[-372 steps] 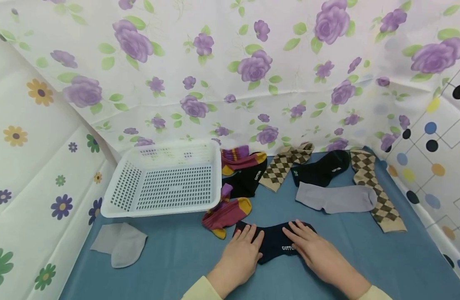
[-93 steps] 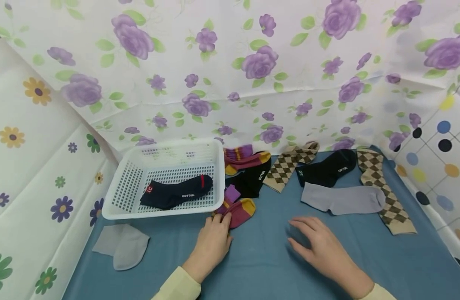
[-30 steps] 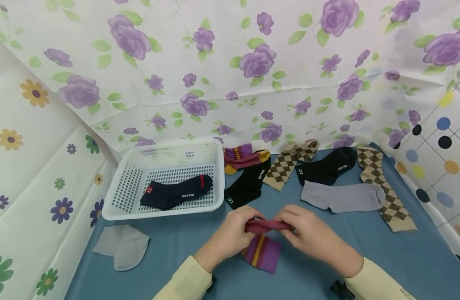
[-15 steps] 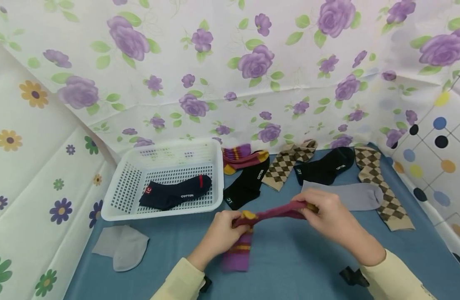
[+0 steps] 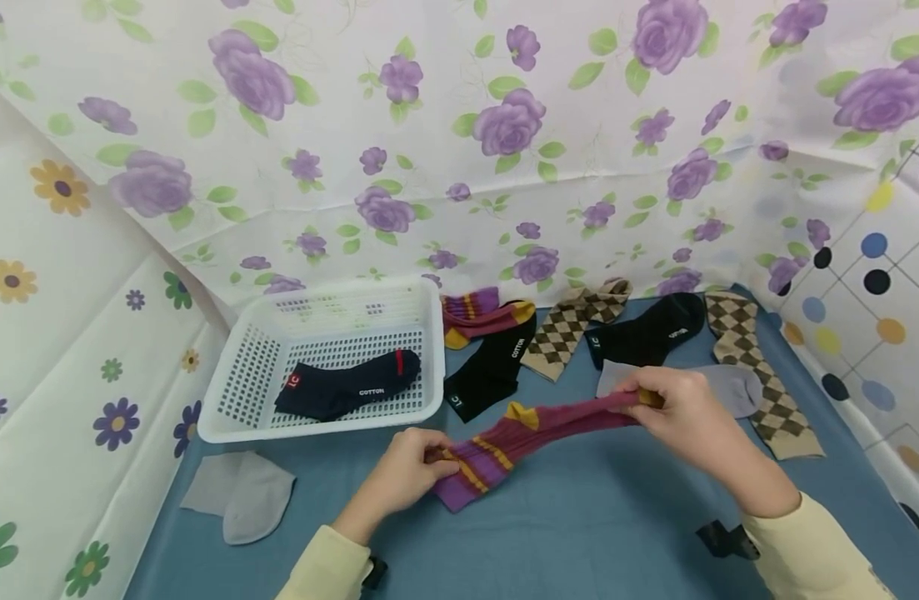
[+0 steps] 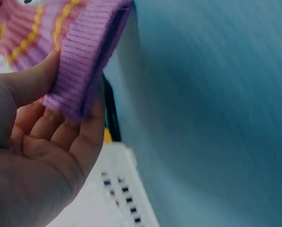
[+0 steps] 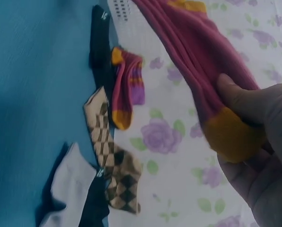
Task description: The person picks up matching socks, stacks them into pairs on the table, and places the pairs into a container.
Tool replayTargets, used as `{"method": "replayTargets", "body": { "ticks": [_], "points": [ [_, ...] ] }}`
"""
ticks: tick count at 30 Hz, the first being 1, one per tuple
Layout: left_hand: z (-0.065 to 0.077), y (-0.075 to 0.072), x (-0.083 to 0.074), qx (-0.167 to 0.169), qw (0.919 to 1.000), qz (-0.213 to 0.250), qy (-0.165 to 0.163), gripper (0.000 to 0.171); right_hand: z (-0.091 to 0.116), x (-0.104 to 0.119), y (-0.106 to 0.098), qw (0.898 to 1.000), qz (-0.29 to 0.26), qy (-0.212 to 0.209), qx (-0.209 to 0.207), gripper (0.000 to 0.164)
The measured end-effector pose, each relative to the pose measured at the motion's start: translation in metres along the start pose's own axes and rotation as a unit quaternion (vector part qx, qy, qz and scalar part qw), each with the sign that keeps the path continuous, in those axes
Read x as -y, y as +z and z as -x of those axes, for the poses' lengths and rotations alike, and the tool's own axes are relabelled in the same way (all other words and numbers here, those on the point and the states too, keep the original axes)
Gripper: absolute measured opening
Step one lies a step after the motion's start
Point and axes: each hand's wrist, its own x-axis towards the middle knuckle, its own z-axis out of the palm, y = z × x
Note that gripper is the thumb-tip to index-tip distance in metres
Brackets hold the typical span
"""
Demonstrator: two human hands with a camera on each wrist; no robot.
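Observation:
A maroon sock (image 5: 564, 423) with a mustard heel and toe and a purple striped cuff is stretched between both hands above the blue cloth. At its cuff end, my left hand (image 5: 408, 468) pinches the sock; the left wrist view shows the thumb on the purple ribbed cuff (image 6: 81, 56). My right hand (image 5: 680, 412) grips the toe end, and the mustard toe (image 7: 233, 135) shows between thumb and fingers in the right wrist view. Behind the right hand lies a lilac-grey sock (image 5: 736, 390), partly covered by it.
A white basket (image 5: 213, 392) at the back left holds a navy sock (image 5: 347, 387). Along the back lie a second maroon sock (image 5: 496, 319), black socks (image 5: 489, 375) and argyle socks (image 5: 552, 337). A light grey folded sock (image 5: 257, 500) lies at the left. Patterned cloth walls enclose the table.
Earlier the navy sock went from under both hands into the basket. The maroon sock was then picked up from beside the basket, and is now stretched out, the left hand having shifted to its cuff.

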Motion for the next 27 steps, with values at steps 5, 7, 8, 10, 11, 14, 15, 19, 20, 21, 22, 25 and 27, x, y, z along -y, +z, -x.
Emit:
{"method": "replayTargets", "body": {
  "ticks": [5, 7, 8, 10, 11, 14, 15, 19, 20, 21, 22, 25, 27],
  "points": [
    [0.007, -0.012, -0.001, -0.058, 0.9967, -0.055, 0.015, 0.007, 0.004, -0.011, -0.002, 0.999, 0.007, 0.019, 0.025, 0.043],
    [0.007, -0.015, -0.003, -0.092, 0.9910, -0.093, 0.031, 0.005, 0.005, -0.016, 0.000, 0.999, 0.014, 0.002, 0.028, 0.045],
    [0.008, -0.016, -0.004, -0.107, 0.9873, -0.111, 0.042, 0.005, 0.005, -0.018, 0.002, 0.999, 0.019, -0.010, 0.031, 0.046],
    [0.009, -0.017, -0.007, -0.135, 0.9762, -0.157, 0.065, 0.007, 0.006, -0.022, 0.004, 0.998, 0.028, -0.036, 0.039, 0.047],
    [0.010, -0.017, -0.008, -0.147, 0.9692, -0.182, 0.077, 0.008, 0.007, -0.023, 0.006, 0.997, 0.033, -0.050, 0.041, 0.046],
    [0.015, -0.018, -0.012, -0.181, 0.9470, -0.239, 0.117, 0.015, 0.011, -0.027, 0.007, 0.994, 0.052, -0.093, 0.037, 0.042],
    [0.016, -0.018, -0.013, -0.192, 0.9400, -0.251, 0.128, 0.016, 0.012, -0.029, 0.007, 0.992, 0.060, -0.108, 0.031, 0.040],
    [0.022, -0.017, -0.013, -0.223, 0.9243, -0.261, 0.167, 0.021, 0.017, -0.035, 0.010, 0.980, 0.100, -0.169, 0.014, 0.032],
    [0.023, -0.017, -0.011, -0.225, 0.9223, -0.261, 0.176, 0.022, 0.019, -0.037, 0.013, 0.978, 0.108, -0.180, 0.015, 0.030],
    [0.024, -0.016, -0.009, -0.222, 0.9208, -0.263, 0.183, 0.022, 0.022, -0.039, 0.017, 0.976, 0.113, -0.187, 0.021, 0.031],
    [0.025, -0.015, -0.006, -0.217, 0.9185, -0.270, 0.191, 0.023, 0.025, -0.042, 0.022, 0.974, 0.116, -0.192, 0.029, 0.032],
    [0.027, -0.010, 0.003, -0.182, 0.9123, -0.292, 0.222, 0.022, 0.038, -0.050, 0.039, 0.970, 0.128, -0.200, 0.059, 0.034],
    [0.028, -0.006, 0.009, -0.153, 0.9090, -0.306, 0.238, 0.021, 0.046, -0.054, 0.050, 0.969, 0.129, -0.198, 0.075, 0.036]
  ]
}}
